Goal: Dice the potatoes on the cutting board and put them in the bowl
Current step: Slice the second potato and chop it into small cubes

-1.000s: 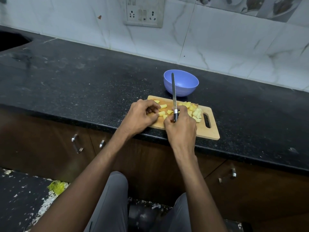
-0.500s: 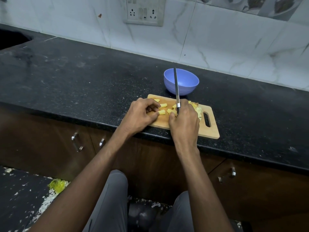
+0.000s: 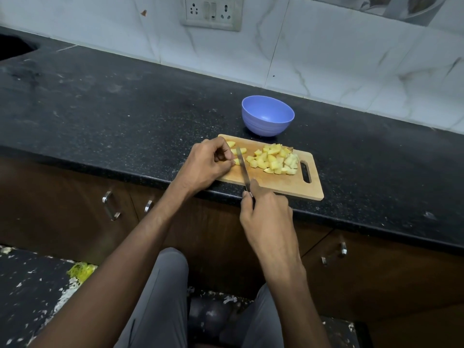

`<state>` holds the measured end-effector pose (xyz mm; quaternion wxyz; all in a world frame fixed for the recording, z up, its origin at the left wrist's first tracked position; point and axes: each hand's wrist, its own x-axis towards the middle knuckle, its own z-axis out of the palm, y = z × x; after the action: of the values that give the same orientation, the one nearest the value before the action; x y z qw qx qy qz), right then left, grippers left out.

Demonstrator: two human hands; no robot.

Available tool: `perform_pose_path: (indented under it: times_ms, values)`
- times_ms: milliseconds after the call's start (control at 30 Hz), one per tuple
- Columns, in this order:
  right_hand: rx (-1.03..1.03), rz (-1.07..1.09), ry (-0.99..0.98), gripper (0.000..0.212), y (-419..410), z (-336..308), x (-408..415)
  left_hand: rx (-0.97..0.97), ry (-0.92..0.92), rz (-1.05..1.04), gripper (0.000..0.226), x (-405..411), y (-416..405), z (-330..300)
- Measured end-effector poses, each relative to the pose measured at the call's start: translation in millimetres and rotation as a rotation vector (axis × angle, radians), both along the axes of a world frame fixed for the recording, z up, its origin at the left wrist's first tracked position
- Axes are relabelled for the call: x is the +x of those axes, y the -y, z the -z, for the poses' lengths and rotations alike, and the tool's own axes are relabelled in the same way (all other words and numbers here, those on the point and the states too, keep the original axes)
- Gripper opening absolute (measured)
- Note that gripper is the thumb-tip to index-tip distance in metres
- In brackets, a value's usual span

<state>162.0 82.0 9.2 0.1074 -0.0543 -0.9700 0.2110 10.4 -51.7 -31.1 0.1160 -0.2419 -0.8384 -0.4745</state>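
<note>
A wooden cutting board [image 3: 281,184] lies at the front edge of the black counter. A heap of yellow diced potato [image 3: 275,159] covers its right half. My left hand [image 3: 206,164] curls over a few potato strips [image 3: 234,156] at the board's left end and pinches them. My right hand [image 3: 263,214] grips the handle of a knife [image 3: 242,167], whose blade lies low on the board just right of my left fingers. Just behind the board stands a blue bowl [image 3: 267,119]; nothing shows inside it.
A marble-tiled wall with a socket plate [image 3: 212,12] rises behind the counter. A dark sink opening [image 3: 15,46] is at the far left. Brown cabinet doors with metal handles [image 3: 110,205] sit below. Yellow peelings [image 3: 80,271] lie on the floor.
The knife has come down from a raised, forward-pointing pose to lie low on the board. My right hand has drawn back toward the counter edge, uncovering the diced heap.
</note>
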Motion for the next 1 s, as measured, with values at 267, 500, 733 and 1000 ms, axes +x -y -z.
perform_pose_path:
  times_ms: [267,500,733,1000]
  values:
    - [0.072,0.073,0.057,0.043,7.4,-0.7,10.2,-0.001,-0.002,0.005,0.028,2.9,-0.2,-4.3]
    - [0.006,0.085,0.111,0.031,12.8,-1.1,3.9,0.002,-0.001,0.007,0.030,5.9,-0.7,-6.5]
    - [-0.785,-0.021,0.203,0.022,-35.1,1.3,4.3,-0.041,-0.029,0.015,0.014,8.2,-3.0,-6.3]
    - [-1.010,-0.097,-0.002,0.016,-66.2,-19.8,-3.7,-0.204,-0.098,0.029,0.035,13.4,-13.8,-7.7]
